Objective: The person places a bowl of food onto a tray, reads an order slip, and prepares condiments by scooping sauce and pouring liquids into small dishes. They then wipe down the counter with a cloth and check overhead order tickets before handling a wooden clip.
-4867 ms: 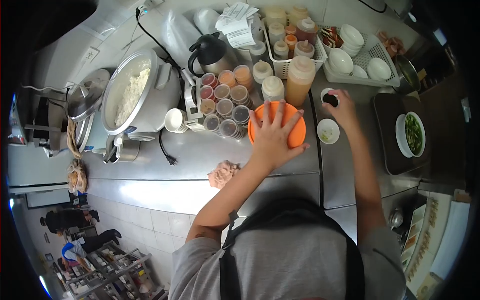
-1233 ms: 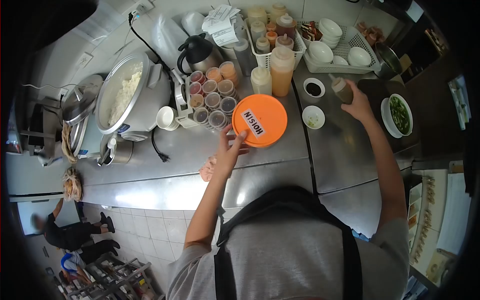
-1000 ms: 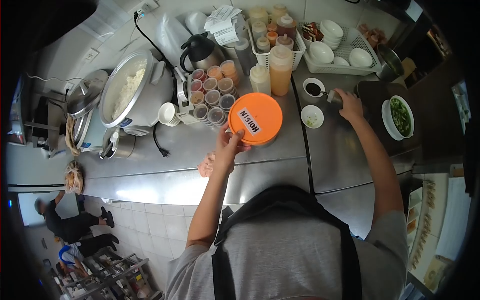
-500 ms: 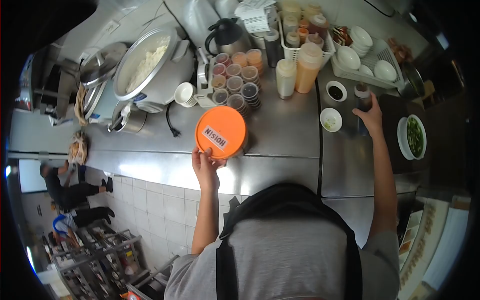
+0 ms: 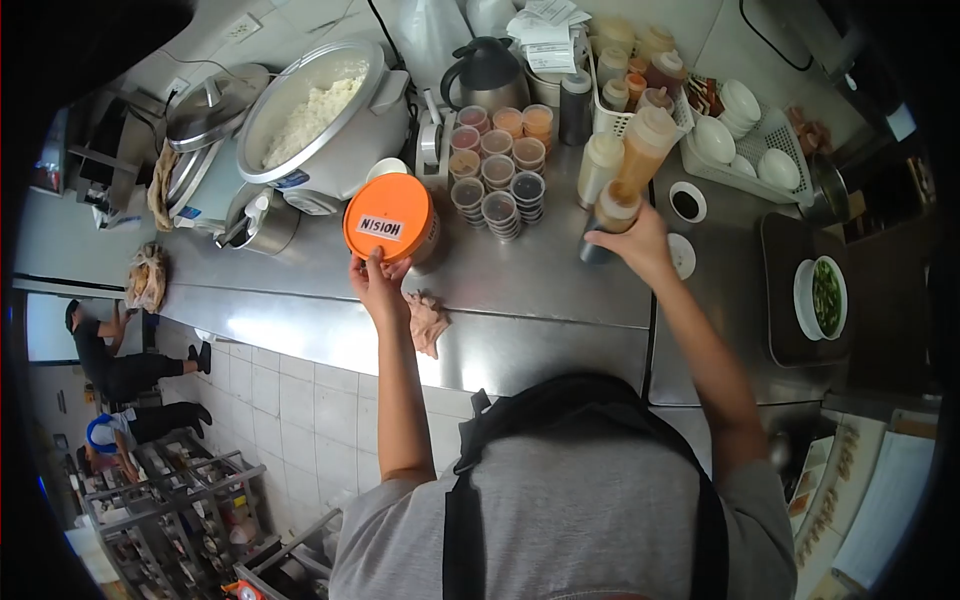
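My left hand (image 5: 380, 285) grips a round tub with an orange lid (image 5: 390, 212), labelled "HOISIN", above the steel counter. Its thumb lies on the lid's near edge and the fingers go underneath. In my right hand (image 5: 640, 245) is a squeeze bottle (image 5: 602, 222) of dark sauce, tilted, just in front of a pale squeeze bottle (image 5: 600, 165) and an orange one (image 5: 646, 145). Right of that hand are a white bowl of dark sauce (image 5: 687, 202) and a second small bowl (image 5: 682, 256), partly hidden by my wrist.
Stacked lidded sauce cups (image 5: 500, 170) stand mid-counter. A large cooker of rice (image 5: 318, 120) is at the left. A crumpled cloth or glove (image 5: 427, 322) lies near the front edge. Bowls of greens (image 5: 826, 298) sit on a dark tray (image 5: 785, 345). Two people (image 5: 120, 350) are at far left.
My right hand has carried the dark sauce bottle left, from beside the small bowls to the other squeeze bottles. The orange-lidded tub has moved left and up, uncovering the crumpled item.
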Tool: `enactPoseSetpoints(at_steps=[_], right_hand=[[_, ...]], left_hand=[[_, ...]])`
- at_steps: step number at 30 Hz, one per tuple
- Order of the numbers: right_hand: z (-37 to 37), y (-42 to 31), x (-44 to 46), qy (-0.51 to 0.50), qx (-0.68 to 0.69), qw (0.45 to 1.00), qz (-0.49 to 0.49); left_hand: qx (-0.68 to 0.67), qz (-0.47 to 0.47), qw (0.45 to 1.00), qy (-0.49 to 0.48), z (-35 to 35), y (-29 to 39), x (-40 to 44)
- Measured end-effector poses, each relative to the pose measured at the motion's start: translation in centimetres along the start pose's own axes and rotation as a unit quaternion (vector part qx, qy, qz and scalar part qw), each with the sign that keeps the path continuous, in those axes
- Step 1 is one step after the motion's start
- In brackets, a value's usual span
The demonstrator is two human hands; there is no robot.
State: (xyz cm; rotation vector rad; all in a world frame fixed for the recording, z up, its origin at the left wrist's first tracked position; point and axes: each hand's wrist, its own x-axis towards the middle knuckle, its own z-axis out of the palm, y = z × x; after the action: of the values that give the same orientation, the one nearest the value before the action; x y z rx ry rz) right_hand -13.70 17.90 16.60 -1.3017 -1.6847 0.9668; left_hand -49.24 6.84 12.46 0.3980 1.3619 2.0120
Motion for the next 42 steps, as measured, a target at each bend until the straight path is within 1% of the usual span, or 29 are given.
enactPoseSetpoints(at_steps=[3,6,8,9,10,12,13,14,16,17,18,19,20,21,22,23,24,25,26,28,29,30,32,33,34,35,36,39,42], right_hand=[[3.1,1.3,0.7,0.056,-0.071,0.996,0.024],[4.8,3.2,2.0,0.11,-0.053,0.993,-0.006],[4.8,2.7,3.2,0.091,-0.058,0.994,-0.012],[4.8,2.5,3.8,0.083,-0.061,0.995,-0.018],[4.7,2.4,4.0,0.075,-0.063,0.995,-0.023],[4.9,2.6,3.4,0.118,-0.073,0.989,-0.052],[5.3,2.6,3.1,0.136,-0.076,0.985,-0.069],[5.5,2.6,2.2,0.14,-0.064,0.985,-0.073],[5.5,3.0,-0.7,0.138,-0.041,0.986,-0.085],[5.5,2.6,-2.6,0.074,-0.014,0.994,-0.077],[5.5,2.2,-4.5,0.011,0.013,0.998,-0.068],[5.8,1.7,-5.9,0.002,0.0,0.997,-0.077],[6.3,1.1,-7.2,-0.007,-0.014,0.996,-0.085],[6.6,0.7,-8.1,-0.013,-0.03,0.995,-0.093],[7.5,1.5,-8.7,-0.027,0.093,0.995,-0.021],[9.0,3.1,-9.1,-0.039,0.214,0.975,0.052],[9.9,3.8,-9.5,-0.051,0.332,0.934,0.123],[10.1,3.4,-9.9,-0.064,0.417,0.884,0.2],[10.0,2.9,-10.4,-0.074,0.496,0.821,0.273],[9.1,0.9,-10.8,-0.093,0.63,0.662,0.396],[8.3,-2.0,-11.2,-0.089,0.601,0.701,0.375],[8.4,-1.4,-11.7,-0.105,0.586,0.712,0.372],[9.3,3.0,-12.2,-0.131,0.557,0.735,0.363],[8.8,3.3,-11.9,-0.197,0.618,0.706,0.286],[8.3,3.6,-11.6,-0.262,0.671,0.662,0.209],[8.7,3.7,-12.1,-0.197,0.588,0.736,0.271],[8.4,1.6,-12.1,-0.131,0.494,0.794,0.329],[8.0,0.2,-12.2,-0.127,0.512,0.782,0.331],[7.7,-0.4,-12.2,-0.13,0.528,0.772,0.33]], left_hand=[[0.029,-0.008,0.999,-0.01,-0.1,0.3,0.3],[0.112,-0.013,0.993,-0.021,-1.3,0.7,-1.8],[0.324,0.078,0.941,-0.047,-5.4,-3.0,-2.4],[0.495,0.138,0.851,-0.104,-6.2,-3.5,-3.9],[0.644,0.194,0.723,-0.155,-6.4,-4.2,-5.5],[0.709,0.37,0.588,-0.118,-5.7,-6.0,-8.4],[0.702,0.25,0.648,-0.156,-5.6,-6.3,-9.1],[0.728,0.2,0.633,-0.171,-5.5,-6.5,-8.9],[0.695,0.208,0.678,-0.121,-4.2,-6.2,-8.6],[0.545,0.128,0.819,-0.125,-3.7,-6.4,-8.4],[0.368,0.047,0.92,-0.125,-3.0,-6.7,-8.3],[0.227,-0.04,0.956,-0.179,-1.9,-6.3,-8.8],[0.161,-0.049,0.969,-0.182,0.7,-5.8,-10.2],[0.136,-0.053,0.97,-0.195,3.3,-5.1,-11.9],[0.096,-0.083,0.976,-0.176,6.1,-4.1,-13.8],[0.126,-0.065,0.969,-0.203,7.6,-4.3,-15.2],[0.155,-0.045,0.96,-0.229,9.2,-4.6,-16.6],[0.167,0.008,0.941,-0.294,10.2,-5.2,-17.3],[0.22,0.115,0.917,-0.313,10.3,-5.3,-17.5],[0.304,0.329,0.829,-0.335,11.3,-5.4,-17.5],[0.297,0.319,0.823,-0.363,10.9,-5.8,-17.0],[0.304,0.316,0.819,-0.369,10.3,-6.8,-16.7],[0.318,0.312,0.809,-0.384,9.2,-8.9,-16.1],[0.342,0.356,0.791,-0.362,9.2,-9.0,-16.3],[0.358,0.358,0.784,-0.358,9.2,-9.2,-16.2],[0.376,0.358,0.78,-0.351,9.1,-9.3,-16.1],[0.396,0.359,0.775,-0.338,8.9,-9.2,-15.8],[0.411,0.387,0.765,-0.31,9.0,-9.3,-15.4],[0.437,0.366,0.76,-0.312,9.0,-8.5,-15.4]])
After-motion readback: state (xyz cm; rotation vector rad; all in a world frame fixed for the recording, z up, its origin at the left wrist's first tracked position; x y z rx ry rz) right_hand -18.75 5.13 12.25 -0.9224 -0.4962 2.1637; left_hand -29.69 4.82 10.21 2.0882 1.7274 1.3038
